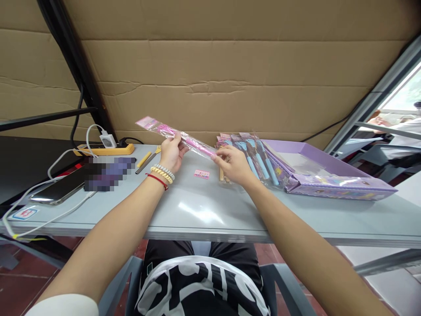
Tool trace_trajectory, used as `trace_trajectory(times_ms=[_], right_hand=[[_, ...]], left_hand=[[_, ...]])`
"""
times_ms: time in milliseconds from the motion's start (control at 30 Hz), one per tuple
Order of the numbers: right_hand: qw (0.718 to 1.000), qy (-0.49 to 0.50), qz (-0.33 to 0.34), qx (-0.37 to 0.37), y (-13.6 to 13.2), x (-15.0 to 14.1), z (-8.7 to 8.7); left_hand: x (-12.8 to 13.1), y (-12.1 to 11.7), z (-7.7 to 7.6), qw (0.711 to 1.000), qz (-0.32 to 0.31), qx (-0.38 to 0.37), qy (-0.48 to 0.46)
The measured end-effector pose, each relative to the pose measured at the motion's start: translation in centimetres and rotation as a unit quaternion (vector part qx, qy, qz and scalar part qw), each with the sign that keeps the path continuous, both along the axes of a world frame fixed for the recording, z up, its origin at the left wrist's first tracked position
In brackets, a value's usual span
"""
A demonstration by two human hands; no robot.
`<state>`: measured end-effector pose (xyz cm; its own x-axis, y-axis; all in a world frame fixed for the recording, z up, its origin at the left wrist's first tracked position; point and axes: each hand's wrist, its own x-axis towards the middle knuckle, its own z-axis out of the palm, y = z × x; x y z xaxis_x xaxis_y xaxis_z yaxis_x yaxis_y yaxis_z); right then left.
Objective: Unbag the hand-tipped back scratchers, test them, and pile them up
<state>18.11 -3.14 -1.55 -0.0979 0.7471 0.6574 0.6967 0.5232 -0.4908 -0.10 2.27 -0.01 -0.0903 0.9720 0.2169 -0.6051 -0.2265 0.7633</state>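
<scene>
A long clear plastic packet (pixel 197 146) with a slim pink item inside is held slantwise above the desk. My left hand (pixel 173 153) grips it near its middle, fingers closed around it. At its lower right end, my right hand (pixel 232 163) pinches it between thumb and fingers. Just behind and beside my right hand lie several similar clear packets (pixel 259 160) holding blue-handled, fork-headed items; some tan-handled ones are partly hidden by the hand. A small pink printed card (pixel 201 174) lies flat on the desk between my forearms.
An open purple box (pixel 338 186) stands on the right of the grey desk (pixel 204 215). At left lie a yellow fork-headed stick (pixel 148 160), a phone (pixel 62 188), a blurred dark item (pixel 110 174), white cables and a yellow power strip (pixel 123 150). Cardboard (pixel 210 66) closes off the back.
</scene>
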Motion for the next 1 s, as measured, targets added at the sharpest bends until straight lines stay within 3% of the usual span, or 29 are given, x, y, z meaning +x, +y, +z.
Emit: trace_trajectory(times_ms=[133, 500, 600, 733, 833, 1000], right_hand=[[1.000, 0.023, 0.010, 0.010, -0.3, 0.2, 0.4], [0.998, -0.039, 0.031, 0.028, 0.2, 0.8, 0.2], [0.999, -0.018, 0.006, 0.045, 0.2, 1.2, 0.6], [0.993, 0.097, -0.055, 0.047, 0.3, 2.2, 1.5], [0.962, 0.264, -0.063, 0.037, 0.6, 3.1, 2.2], [0.836, 0.546, -0.042, 0.040, 0.8, 6.1, 3.5]], left_hand=[[-0.2, -0.1, 0.2, 1.000, -0.011, -0.004, 0.004], [-0.2, 0.0, 0.4, 0.998, -0.036, 0.013, -0.044], [-0.9, 0.3, 0.7, 0.998, 0.007, -0.022, -0.059], [-2.2, 1.1, 0.8, 0.993, 0.092, -0.060, -0.048], [-2.9, 1.6, 0.7, 0.989, 0.121, -0.074, -0.038], [-3.7, 2.1, 0.7, 0.981, 0.129, -0.144, 0.005]])
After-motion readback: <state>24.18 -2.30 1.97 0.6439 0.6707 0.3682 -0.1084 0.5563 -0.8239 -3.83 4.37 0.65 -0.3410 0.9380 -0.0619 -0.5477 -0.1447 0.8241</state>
